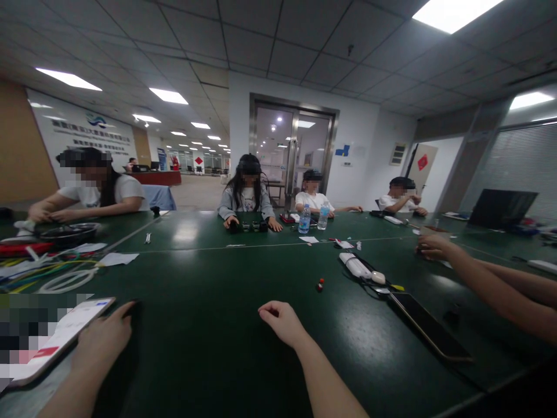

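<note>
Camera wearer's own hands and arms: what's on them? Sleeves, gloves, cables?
Left hand and right hand are ungloved. No sleeves or cables on the visible forearms; no watch or bracelet seen. Blur hides finer markings.

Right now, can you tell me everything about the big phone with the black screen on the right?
The phone is a long, slim rectangle with a glossy, dark screen and a thin, pale gold rim. It lies flat, screen up, on the dark green table, slanting towards the near right. Its far end is close to a small yellow piece; whether they touch is hard to tell. No hand is on it.
</note>
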`<state>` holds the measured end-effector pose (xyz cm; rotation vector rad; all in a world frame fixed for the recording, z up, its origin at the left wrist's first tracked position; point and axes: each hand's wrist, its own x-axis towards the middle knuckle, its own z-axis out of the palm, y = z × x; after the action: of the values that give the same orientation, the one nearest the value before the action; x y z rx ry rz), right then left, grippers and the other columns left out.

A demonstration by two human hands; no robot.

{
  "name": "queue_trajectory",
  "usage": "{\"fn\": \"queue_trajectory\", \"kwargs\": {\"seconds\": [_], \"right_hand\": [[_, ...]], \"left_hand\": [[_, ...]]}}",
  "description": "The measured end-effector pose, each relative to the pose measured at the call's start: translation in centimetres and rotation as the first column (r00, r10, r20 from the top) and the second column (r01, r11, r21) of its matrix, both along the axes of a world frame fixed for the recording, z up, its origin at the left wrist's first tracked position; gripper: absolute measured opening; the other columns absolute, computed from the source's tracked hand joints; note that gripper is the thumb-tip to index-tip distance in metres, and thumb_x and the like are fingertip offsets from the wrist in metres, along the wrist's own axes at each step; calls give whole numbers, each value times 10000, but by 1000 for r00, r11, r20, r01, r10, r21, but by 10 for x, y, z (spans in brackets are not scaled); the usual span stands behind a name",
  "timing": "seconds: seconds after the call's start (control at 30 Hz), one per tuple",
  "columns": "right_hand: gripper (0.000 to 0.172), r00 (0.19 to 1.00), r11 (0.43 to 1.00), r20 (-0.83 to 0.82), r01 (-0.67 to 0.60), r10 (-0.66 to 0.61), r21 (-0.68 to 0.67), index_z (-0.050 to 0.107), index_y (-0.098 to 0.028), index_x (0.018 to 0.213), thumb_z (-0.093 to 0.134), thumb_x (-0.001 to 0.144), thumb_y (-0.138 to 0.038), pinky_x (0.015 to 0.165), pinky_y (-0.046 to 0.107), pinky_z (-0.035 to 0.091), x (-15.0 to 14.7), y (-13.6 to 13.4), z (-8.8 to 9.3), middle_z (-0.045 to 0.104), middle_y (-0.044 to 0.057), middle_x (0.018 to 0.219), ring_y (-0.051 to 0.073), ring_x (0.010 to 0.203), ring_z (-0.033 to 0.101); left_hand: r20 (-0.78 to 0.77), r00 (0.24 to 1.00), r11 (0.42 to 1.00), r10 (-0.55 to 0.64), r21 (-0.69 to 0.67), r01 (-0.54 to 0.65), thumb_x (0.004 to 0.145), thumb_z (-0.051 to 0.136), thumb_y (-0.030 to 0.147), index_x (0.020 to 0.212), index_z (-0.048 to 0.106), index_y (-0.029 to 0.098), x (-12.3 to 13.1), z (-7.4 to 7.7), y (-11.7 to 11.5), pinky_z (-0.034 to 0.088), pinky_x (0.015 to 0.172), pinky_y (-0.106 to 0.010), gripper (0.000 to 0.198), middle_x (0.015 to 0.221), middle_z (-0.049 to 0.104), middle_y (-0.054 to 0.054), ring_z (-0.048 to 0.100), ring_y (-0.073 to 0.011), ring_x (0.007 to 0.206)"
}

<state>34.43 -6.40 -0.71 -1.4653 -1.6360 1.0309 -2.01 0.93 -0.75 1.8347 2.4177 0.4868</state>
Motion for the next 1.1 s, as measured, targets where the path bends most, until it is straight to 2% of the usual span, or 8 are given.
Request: {"fn": "queue_trajectory", "kwargs": {"seconds": [0.07,0.2,0.3,0.43,0.57,0.67,0.9,1.1], "right_hand": [[268,1000,1000,3,-5,5,5,598,-224,963,485,782,-386,746,290,410,0,1,-1,595,9,962,164,883,542],[262,1000,1000,-5,-6,6,21,607,-216,938,489,778,-386,742,290,411,-1,1,-1,606,7,924,161,861,551],[268,1000,1000,-13,-5,5,11,604,-218,949,492,776,-389,735,291,414,-2,1,-1,605,8,928,161,857,553],[262,1000,1000,-23,-20,21,17,603,-226,956,488,781,-384,743,288,411,0,0,-1,601,4,947,160,875,548],[262,1000,999,-10,-22,22,24,602,-225,957,484,784,-382,748,286,408,0,0,-1,600,5,950,160,879,546],[263,1000,1000,-6,-20,20,24,601,-229,960,480,785,-384,745,287,410,0,1,-1,600,5,952,160,877,547],[273,1000,1000,4,-13,13,6,599,-221,967,484,782,-386,743,290,408,-1,1,-1,596,11,962,164,883,542],[262,1000,1000,-13,-16,16,12,602,-228,960,488,779,-381,738,288,413,0,0,1,598,9,953,161,876,546]], "left_hand": [[-45,999,999,24,-20,-25,810,299,319,1209,473,165,-10,-2,0,431,757,-385,462,1000,607,-146,563,-323,936],[-53,998,999,32,2,-32,813,281,315,1226,439,131,-3,-3,-6,414,818,-378,479,1199,499,-168,504,-317,1057],[-39,998,999,45,6,-45,808,289,317,1234,422,106,-4,-2,-6,402,845,-393,493,1257,452,-177,474,-324,1096],[5,998,998,63,3,-63,809,283,343,1214,447,103,-10,0,-5,394,862,-390,498,1267,449,-180,491,-324,1078],[27,995,995,100,0,-100,805,281,318,1201,460,140,-6,6,-9,431,803,-369,469,1240,493,-126,524,-297,1031],[21,996,996,89,-7,-89,801,279,321,1202,459,138,-4,9,-11,432,793,-358,477,1226,501,-127,531,-291,1018],[17,992,992,127,4,-127,792,294,367,1205,455,163,-11,2,-7,443,739,-351,488,1069,585,-138,560,-299,955],[17,991,992,129,-8,-129,805,250,352,1217,445,141,-8,4,-8,434,746,-356,502,1101,560,-186,551,-320,970]]}}
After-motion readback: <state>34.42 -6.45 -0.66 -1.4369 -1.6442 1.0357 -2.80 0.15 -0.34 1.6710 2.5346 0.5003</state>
